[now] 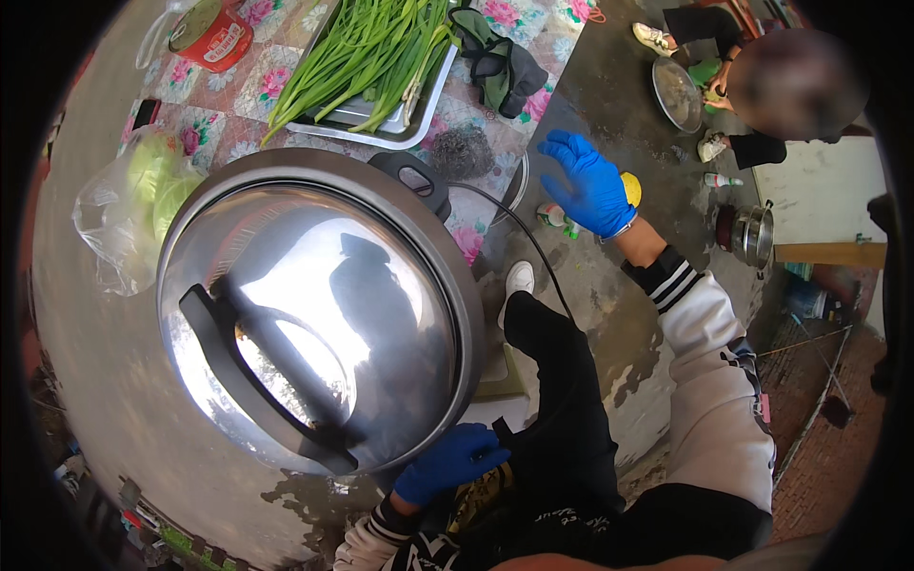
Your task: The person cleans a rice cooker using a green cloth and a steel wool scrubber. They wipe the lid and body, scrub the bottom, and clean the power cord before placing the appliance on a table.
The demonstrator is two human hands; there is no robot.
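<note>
A large electric pan with a shiny domed lid [407, 307] fills the left centre, its black lid handle [235, 371] uppermost and a dark side handle [433, 187] at its upper right. My left hand [453, 460], in a blue glove, lies at the pan's lower right edge; its grip is not clear. Raised over the floor, my right hand [582, 184] wears a blue glove, with fingers apart and nothing held. Between that hand and the pan are a ball of steel wool [463, 152] and a black cord [532, 232]. Green stalks [371, 61] fill a metal tray [430, 118].
The flowered tablecloth [243, 93] carries a red can [212, 41], a dark cloth [500, 64] and a phone-like object [146, 113]. A clear bag of green vegetables [139, 207] is beside the pan. Another person [767, 150] works over a metal basin [675, 96]; steel pots [752, 232] stand nearby.
</note>
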